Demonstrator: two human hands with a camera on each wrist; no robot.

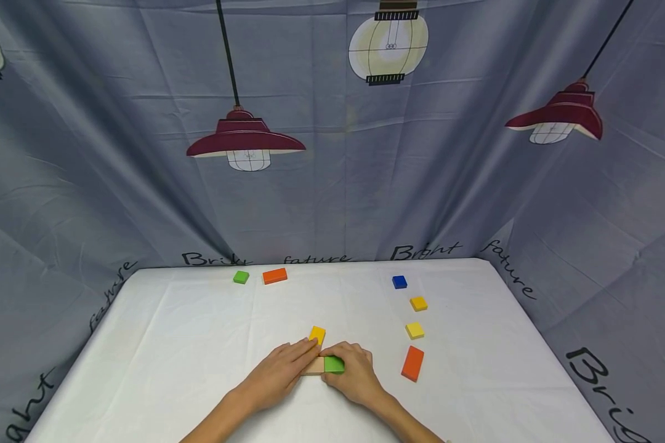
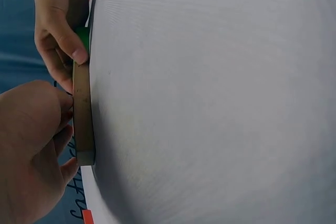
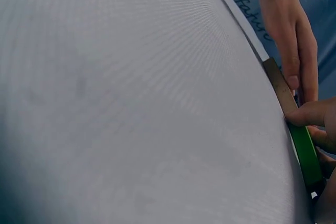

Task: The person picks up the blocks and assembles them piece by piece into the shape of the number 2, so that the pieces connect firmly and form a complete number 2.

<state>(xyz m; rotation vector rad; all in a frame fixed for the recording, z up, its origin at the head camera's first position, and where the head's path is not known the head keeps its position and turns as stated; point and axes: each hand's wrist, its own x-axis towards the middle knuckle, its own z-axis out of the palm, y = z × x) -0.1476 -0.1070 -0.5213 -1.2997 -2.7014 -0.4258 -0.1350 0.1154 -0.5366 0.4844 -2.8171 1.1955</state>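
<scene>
A bare wood block (image 1: 313, 367) and a green block (image 1: 334, 364) lie end to end on the white table, forming one strip. My right hand (image 1: 357, 374) pinches the green block, with the thumb on its near side and a finger on its far side, close to the joint. My left hand (image 1: 282, 372) lies with fairly straight fingers over the far left part of the wood block. Its fingertips reach a yellow block (image 1: 318, 335) just beyond. In the left wrist view, the wood block (image 2: 83, 108) shows its long near side beside the left fingers.
At the back left lie another green block (image 1: 241, 277) and an orange block (image 1: 274, 275). On the right a blue block (image 1: 399, 282), two yellow blocks (image 1: 415, 330) and an orange-red block (image 1: 412, 363) form a loose column. A grey-blue curtain (image 1: 332, 203) hangs behind the table.
</scene>
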